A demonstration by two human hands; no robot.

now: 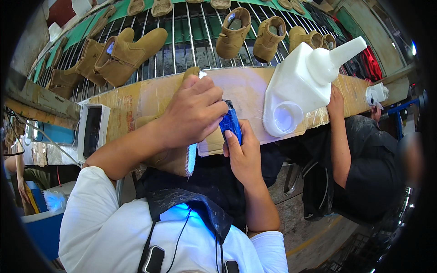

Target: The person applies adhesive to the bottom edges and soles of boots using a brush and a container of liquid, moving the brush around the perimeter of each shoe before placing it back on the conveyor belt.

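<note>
- The surface (248,84) is covered with worn brown cardboard and clear tape, its long near edge against the seated person.
- Near the middle of that near edge, the right hand (243,157) has its fingers wrapped around a blue container (231,125) with a dark top.
- The left hand (195,109) is just beside that top, fingers curled in; I cannot tell what they grip.
- A tan boot (167,163) with pale, fleecy lining lies at the near edge, partly hidden under the left forearm.
- Right of the hands, a big white bottle (298,77) with a long spout leans over the surface, a round white cup (284,118) at its base.
- At the left end stands a pale-framed box (94,132) with a dark front.
- Past the far edge runs a rack of metal bars (175,50) with green strips; 2 tan ankle boots (234,34) stand upright on it, others lie toward its left.
- Beyond the bottle, a co-worker in dark clothes (371,177) rests a hand (336,102) at the near edge.
- A blue tub (45,236) is at lower left; a yellow line (314,241) crosses the grey floor (291,209) at right.
</note>
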